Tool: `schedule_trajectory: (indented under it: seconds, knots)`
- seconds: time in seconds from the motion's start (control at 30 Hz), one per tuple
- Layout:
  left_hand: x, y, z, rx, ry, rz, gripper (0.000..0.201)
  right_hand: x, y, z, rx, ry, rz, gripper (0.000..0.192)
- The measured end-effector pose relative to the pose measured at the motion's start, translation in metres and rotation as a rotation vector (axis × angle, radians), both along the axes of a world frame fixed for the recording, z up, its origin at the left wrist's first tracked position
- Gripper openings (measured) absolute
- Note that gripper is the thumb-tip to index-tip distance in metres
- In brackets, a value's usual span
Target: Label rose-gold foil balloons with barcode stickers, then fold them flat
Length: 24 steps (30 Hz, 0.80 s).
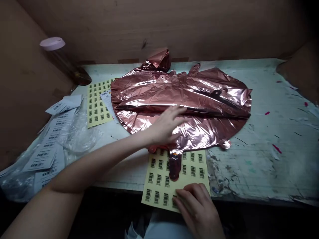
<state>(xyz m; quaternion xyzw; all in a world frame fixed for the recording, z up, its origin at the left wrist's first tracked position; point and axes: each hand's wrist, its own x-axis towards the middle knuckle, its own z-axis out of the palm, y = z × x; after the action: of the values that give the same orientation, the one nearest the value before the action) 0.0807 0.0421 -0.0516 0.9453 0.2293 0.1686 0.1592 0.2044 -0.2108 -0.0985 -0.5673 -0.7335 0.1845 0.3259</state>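
In the head view, a flat, uninflated rose-gold foil balloon [181, 106] is spread on the pale, paint-stained worktop [269, 139], with its narrow tail [174, 167] pointing to 6 o'clock over a yellow sheet of small barcode stickers [174, 181] at the near edge. The foil is shiny and creased, and several layers appear to be stacked. No sticker can be seen on the balloon yet, so the labelling is judged to be at its start.

The left hand [165, 126] is laid flat on the foil, with the grip spread open. The right hand [196, 204] is pressed on the lower edge of the sheet at 5 o'clock, its fingertips close together as if picking at one sticker; whether a sticker is pinched cannot be told.

At 10 o'clock a second yellow barcode sheet [97, 103] is lying, and white printed labels [50, 146] are scattered at 9 o'clock.
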Motion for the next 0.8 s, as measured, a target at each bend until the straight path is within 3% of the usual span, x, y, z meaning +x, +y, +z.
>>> schedule_trajectory:
  seconds: [0.07, 0.13, 0.37, 0.57, 0.8]
  knots:
    - [-0.022, -0.026, -0.008, -0.061, 0.116, -0.083, 0.037, 0.001, -0.006, -0.001, 0.012, -0.013, -0.015, 0.011]
    - [-0.035, -0.036, -0.016, -0.113, 0.151, -0.112, 0.036, 0.001, -0.009, -0.002, 0.042, -0.013, -0.036, 0.014]
    - [-0.034, -0.016, -0.022, -0.166, 0.128, -0.186, 0.037, -0.004, -0.01, -0.003, 0.095, 0.055, -0.078, 0.02]
    - [-0.03, -0.007, -0.024, -0.218, 0.082, -0.176, 0.037, -0.004, -0.009, -0.005, 0.086, 0.054, -0.068, 0.018]
    - [-0.03, -0.007, -0.024, -0.252, 0.11, -0.147, 0.04, 0.001, -0.003, -0.002, -0.079, 0.026, -0.07, 0.011]
